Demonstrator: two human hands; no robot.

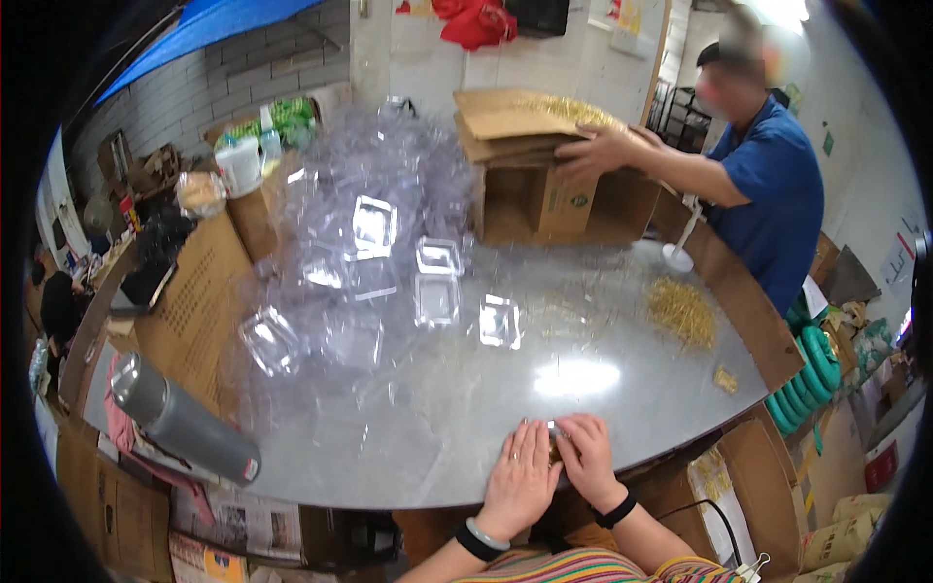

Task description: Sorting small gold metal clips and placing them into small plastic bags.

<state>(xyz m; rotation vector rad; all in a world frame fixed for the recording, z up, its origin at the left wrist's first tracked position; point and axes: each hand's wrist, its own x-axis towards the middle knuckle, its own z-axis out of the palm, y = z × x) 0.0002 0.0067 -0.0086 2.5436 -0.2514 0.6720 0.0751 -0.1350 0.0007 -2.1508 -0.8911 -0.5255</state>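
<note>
At the lower centre of the frame, our right hand (pixel 586 457) bends its fingers onto a small, shiny gold piece (pixel 555 449), while our left hand (pixel 520 471) lies flat-fingered beside it; whether that hand grips, we cannot tell. The piece sits between our hands, mostly hidden, by the near edge of the grey table (pixel 466 384). Clear plastic trays (pixel 437 299) spread left of centre, gold strands (pixel 682 311) lie at the right, a grey flask (pixel 190 423) at the lower left. Beyond, at the upper right, a person (pixel 777 194) in blue reaches to a cardboard box (pixel 566 206) before a pale wall (pixel 418 63)
</note>
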